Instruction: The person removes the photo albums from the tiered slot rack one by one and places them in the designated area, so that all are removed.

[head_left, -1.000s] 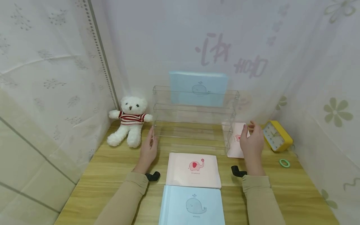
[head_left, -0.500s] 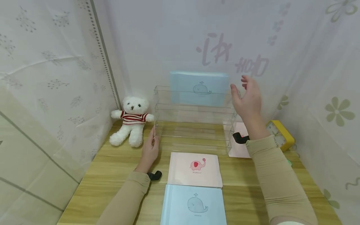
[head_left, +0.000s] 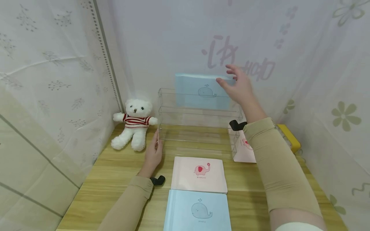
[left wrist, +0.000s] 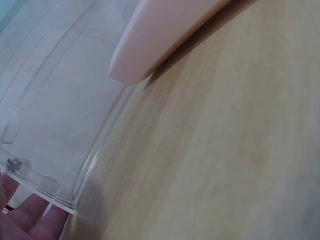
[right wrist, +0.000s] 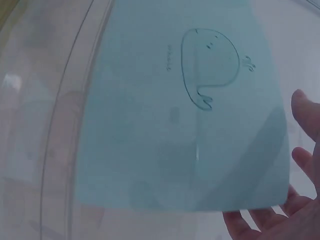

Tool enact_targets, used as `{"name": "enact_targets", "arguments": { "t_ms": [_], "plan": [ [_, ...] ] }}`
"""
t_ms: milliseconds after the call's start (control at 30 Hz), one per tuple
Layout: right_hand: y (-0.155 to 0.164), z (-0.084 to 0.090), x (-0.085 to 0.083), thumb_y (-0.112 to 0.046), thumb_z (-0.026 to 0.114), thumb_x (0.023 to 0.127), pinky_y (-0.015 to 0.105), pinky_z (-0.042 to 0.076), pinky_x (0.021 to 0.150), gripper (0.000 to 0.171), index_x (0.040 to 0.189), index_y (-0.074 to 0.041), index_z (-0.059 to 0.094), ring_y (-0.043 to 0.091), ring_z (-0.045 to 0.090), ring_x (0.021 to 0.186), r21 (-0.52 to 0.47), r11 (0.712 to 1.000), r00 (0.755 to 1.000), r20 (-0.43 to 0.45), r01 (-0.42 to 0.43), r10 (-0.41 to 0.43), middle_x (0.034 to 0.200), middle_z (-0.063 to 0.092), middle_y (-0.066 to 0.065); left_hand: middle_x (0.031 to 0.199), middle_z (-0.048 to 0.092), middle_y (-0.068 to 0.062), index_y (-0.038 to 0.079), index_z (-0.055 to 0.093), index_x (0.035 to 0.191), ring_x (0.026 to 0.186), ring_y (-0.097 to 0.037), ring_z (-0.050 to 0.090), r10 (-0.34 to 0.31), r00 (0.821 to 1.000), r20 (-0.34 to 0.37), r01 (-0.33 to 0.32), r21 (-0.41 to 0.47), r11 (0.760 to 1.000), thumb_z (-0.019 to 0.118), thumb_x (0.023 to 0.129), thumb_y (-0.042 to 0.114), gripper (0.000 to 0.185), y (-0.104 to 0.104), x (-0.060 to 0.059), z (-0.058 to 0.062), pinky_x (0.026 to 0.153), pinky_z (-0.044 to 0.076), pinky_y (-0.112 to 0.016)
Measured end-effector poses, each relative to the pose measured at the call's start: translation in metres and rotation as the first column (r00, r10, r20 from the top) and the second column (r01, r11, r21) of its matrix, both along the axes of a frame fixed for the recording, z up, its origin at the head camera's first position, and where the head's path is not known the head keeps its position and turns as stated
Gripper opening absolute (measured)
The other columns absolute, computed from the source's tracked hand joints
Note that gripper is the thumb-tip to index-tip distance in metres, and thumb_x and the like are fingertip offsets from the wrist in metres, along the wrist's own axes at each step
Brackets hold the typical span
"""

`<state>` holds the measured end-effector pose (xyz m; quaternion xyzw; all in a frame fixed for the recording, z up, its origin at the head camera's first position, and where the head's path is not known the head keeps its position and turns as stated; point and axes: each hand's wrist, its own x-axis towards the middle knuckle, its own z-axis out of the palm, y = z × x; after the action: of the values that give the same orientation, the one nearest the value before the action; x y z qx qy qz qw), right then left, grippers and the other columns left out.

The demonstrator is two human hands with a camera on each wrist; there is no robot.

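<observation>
A clear acrylic tiered rack (head_left: 199, 111) stands at the back of the wooden table. My left hand (head_left: 153, 158) grips its left side panel near the bottom; in the left wrist view the fingers (left wrist: 32, 212) lie along the clear edge. On the top tier leans a light blue whale book (head_left: 189, 88). My right hand (head_left: 238, 87) is at that book's upper right corner, fingers spread and thumb apart. The right wrist view shows some fingertips (right wrist: 262, 220) past the book's edge; contact cannot be told. Before the rack lie a pink elephant book (head_left: 185, 175) and another blue whale book (head_left: 182, 211).
A white teddy bear (head_left: 138, 128) in a striped sweater sits left of the rack. A pink elephant book (head_left: 241, 152) lies by the rack's right end. The right forearm partly covers a yellow clock (head_left: 291, 138). Patterned curtains (head_left: 162, 38) hang behind.
My right hand has risen from beside the pink book at the right, then moved left to the blue book on the top tier. My left hand has kept its place on the rack.
</observation>
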<state>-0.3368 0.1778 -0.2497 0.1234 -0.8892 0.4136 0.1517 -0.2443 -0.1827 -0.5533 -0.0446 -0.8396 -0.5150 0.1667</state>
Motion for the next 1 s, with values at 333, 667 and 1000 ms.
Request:
{"name": "enact_targets", "arguments": {
  "t_ms": [333, 667, 1000],
  "plan": [
    [-0.02, -0.012, -0.009, -0.036, 0.079, 0.104, 0.052, 0.035, 0.135, 0.059, 0.159, -0.027, 0.061, 0.034, 0.045, 0.157, 0.085, 0.995, 0.998, -0.048, 0.052, -0.049, 0.166, 0.052, 0.011, 0.18, 0.037, -0.012, 0.033, 0.023, 0.178, 0.156, -0.043, 0.05, 0.005, 1.0, 0.013, -0.006, 0.004, 1.0, 0.048, 0.119, 0.02, 0.065, 0.0, 0.0, 0.001, 0.125, 0.048, -0.062],
    [-0.027, -0.02, -0.01, -0.022, 0.084, 0.1, 0.043, 0.043, 0.128, 0.038, 0.138, -0.021, 0.078, 0.029, 0.056, 0.144, -0.099, 0.99, 0.989, -0.094, 0.1, -0.11, 0.145, 0.064, 0.011, 0.179, 0.038, -0.012, 0.036, 0.022, 0.177, 0.156, -0.042, 0.05, 0.008, 1.0, 0.025, -0.008, -0.001, 1.0, 0.047, 0.119, 0.023, 0.064, 0.0, -0.001, 0.002, 0.125, 0.048, -0.063],
    [-0.035, -0.023, -0.003, -0.016, 0.086, 0.097, 0.038, 0.052, 0.113, 0.027, 0.124, -0.013, 0.085, 0.028, 0.06, 0.124, -0.238, 0.965, 0.963, -0.213, 0.112, -0.165, 0.114, 0.06, 0.0, 0.178, 0.04, -0.012, 0.032, 0.025, 0.177, 0.157, -0.041, 0.049, 0.007, 1.0, 0.0, -0.007, 0.0, 1.0, 0.047, 0.119, 0.023, 0.063, -0.002, -0.002, -0.001, 0.125, 0.048, -0.063]
  ]
}}
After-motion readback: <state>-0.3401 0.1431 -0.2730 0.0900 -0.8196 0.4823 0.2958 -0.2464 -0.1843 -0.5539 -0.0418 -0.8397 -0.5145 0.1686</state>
